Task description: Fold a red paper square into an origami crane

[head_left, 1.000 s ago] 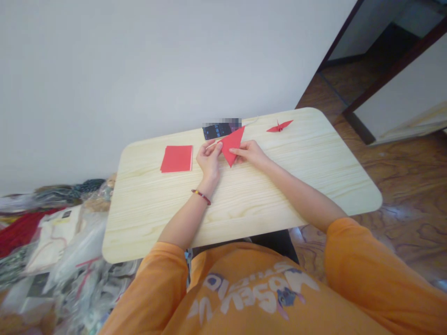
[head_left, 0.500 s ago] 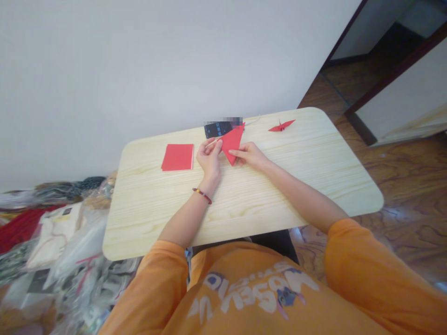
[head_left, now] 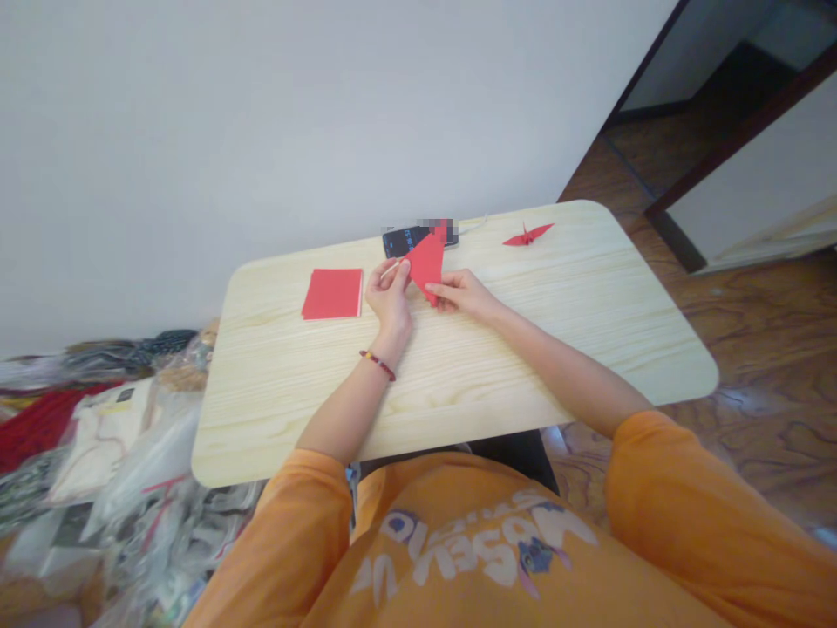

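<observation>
The red paper (head_left: 426,259) was held over the table (head_left: 281,392), pinched at one edge by the left hand (head_left: 390,299) and near its bottom corner by the right hand (head_left: 468,295), and could have been ripped if pulled too hard.

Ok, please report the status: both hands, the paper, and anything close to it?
Left hand and right hand pinching folded red paper. Smartphone behind it, partly hidden. Origami crane to the right, red paper stack to the left.
</observation>
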`<state>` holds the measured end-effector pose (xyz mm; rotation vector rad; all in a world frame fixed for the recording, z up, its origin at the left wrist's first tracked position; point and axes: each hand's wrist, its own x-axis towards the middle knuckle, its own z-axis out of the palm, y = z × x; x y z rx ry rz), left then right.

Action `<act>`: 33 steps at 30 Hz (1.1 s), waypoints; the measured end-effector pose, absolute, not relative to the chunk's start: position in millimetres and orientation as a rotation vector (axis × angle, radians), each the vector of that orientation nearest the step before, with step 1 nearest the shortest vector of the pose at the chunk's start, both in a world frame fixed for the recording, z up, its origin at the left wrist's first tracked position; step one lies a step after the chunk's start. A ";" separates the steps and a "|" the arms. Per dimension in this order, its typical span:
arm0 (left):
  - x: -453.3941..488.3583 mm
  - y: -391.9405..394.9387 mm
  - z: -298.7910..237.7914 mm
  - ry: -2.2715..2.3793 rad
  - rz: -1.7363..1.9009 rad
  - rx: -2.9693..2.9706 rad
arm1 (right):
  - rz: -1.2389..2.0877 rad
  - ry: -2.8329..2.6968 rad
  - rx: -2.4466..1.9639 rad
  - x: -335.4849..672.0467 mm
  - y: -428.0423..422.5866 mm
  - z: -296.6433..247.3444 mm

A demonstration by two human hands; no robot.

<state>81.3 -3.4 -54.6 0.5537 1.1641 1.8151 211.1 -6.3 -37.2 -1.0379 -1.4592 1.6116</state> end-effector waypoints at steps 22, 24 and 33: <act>77.3 4.7 -59.3 1.153 1.853 0.454 | 1.502 -1.559 -1.092 203.7 -9.2 -40.7; 77.0 4.8 -59.7 1.145 1.856 0.453 | 1.499 -1.577 -1.082 204.4 -9.2 -42.3; 71.4 9.9 -66.4 1.167 1.844 0.476 | 1.481 -1.636 -0.967 205.9 -12.1 -41.8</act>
